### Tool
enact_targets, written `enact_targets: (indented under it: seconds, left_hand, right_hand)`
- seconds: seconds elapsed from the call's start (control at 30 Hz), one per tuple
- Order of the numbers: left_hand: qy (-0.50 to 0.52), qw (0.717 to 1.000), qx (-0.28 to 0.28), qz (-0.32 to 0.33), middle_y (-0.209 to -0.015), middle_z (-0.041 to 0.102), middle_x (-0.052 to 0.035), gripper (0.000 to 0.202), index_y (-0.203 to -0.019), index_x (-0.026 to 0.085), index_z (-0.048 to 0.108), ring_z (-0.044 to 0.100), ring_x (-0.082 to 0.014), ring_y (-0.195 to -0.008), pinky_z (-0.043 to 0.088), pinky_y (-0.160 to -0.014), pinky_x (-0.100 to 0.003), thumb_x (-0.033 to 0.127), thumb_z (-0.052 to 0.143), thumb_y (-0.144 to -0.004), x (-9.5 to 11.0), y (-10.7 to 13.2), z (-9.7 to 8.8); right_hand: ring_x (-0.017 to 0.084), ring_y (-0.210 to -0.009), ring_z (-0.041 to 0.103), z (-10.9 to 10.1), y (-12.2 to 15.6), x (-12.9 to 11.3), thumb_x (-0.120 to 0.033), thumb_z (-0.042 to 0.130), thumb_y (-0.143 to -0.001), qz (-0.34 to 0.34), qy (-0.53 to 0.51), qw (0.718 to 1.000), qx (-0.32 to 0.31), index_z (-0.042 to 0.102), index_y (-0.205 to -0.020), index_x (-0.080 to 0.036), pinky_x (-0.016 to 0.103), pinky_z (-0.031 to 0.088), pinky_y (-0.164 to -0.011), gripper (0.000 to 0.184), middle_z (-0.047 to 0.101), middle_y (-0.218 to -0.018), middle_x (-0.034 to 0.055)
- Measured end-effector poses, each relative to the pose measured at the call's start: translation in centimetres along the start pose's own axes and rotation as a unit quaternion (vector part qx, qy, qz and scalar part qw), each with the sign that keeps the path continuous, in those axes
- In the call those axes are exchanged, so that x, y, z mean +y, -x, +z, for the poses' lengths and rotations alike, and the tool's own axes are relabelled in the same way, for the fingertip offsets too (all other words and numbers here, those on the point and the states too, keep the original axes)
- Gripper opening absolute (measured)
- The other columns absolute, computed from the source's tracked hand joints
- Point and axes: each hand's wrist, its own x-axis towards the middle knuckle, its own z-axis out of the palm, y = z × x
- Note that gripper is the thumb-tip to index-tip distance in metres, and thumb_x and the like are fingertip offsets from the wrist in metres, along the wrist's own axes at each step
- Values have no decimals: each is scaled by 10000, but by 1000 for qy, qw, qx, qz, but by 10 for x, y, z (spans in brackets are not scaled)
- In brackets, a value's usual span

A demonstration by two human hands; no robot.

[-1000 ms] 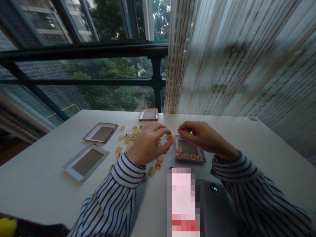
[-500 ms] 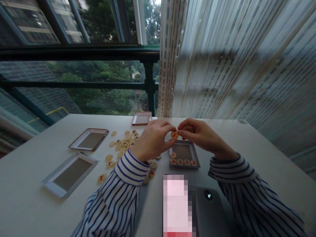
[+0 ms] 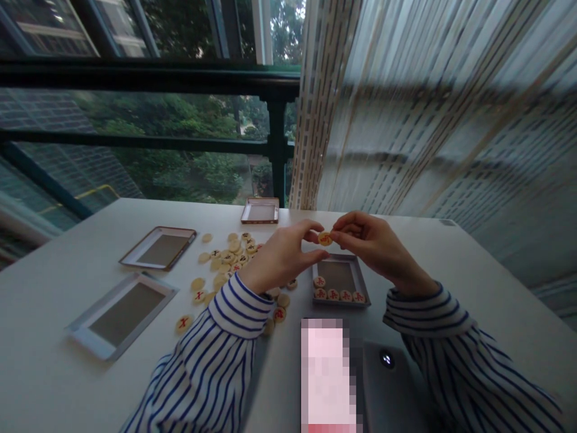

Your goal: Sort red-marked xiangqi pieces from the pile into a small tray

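Note:
A round wooden xiangqi piece [image 3: 324, 239] with a red character is pinched between the thumb and finger of my right hand [image 3: 372, 243]. Beside it, my left hand [image 3: 288, 249] has its thumb and fingers apart around the piece's left side. Just below both hands lies a shallow grey-rimmed box tray [image 3: 366, 288]. A row of red-marked pieces [image 3: 333, 294] lines its near edge, with one more piece [image 3: 319, 282] above the row's left end. Loose xiangqi pieces [image 3: 219, 264], some red, some black, some blank side up, are heaped at the left, partly hidden by my left forearm.
A brown-rimmed tray [image 3: 130, 255] and a white tray [image 3: 101, 344] lie on the left of the white table [image 3: 40, 307]. A small box lid [image 3: 260, 220] sits at the far edge. A phone with a blurred screen [image 3: 327, 373] and a grey device [image 3: 392, 391] lie in front.
The left thumb and fingers have spread apart from the xiangqi piece, which is now in the right fingertips. The view has shifted slightly.

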Motion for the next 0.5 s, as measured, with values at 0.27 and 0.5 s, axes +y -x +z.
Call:
enact_targets:
  seconds: [0.27, 0.5]
  left_hand:
    - [95, 995, -12, -37, -841, 688, -36, 333, -1057, 172, 566, 628, -159, -799, 481, -711, -292, 337, 614, -771, -2, -4, -4]
    - [156, 986, -20, -51, -833, 674, -54, 387, -1056, 147, 560, 622, -152, -759, 473, -638, -271, 370, 634, -748, -7, -4, -8]
  right_hand:
    - [89, -572, 519, 6, 1, -1, -301, 683, -696, -7, -18, 1000, -21, 569, -774, -161, 223, 400, -500, 196, 574, -648, -14]
    - [112, -642, 570, 4, 2, 1, -314, 675, -711, -4, -7, 999, -38, 575, -835, -157, 242, 449, -562, 225, 617, -712, 16]
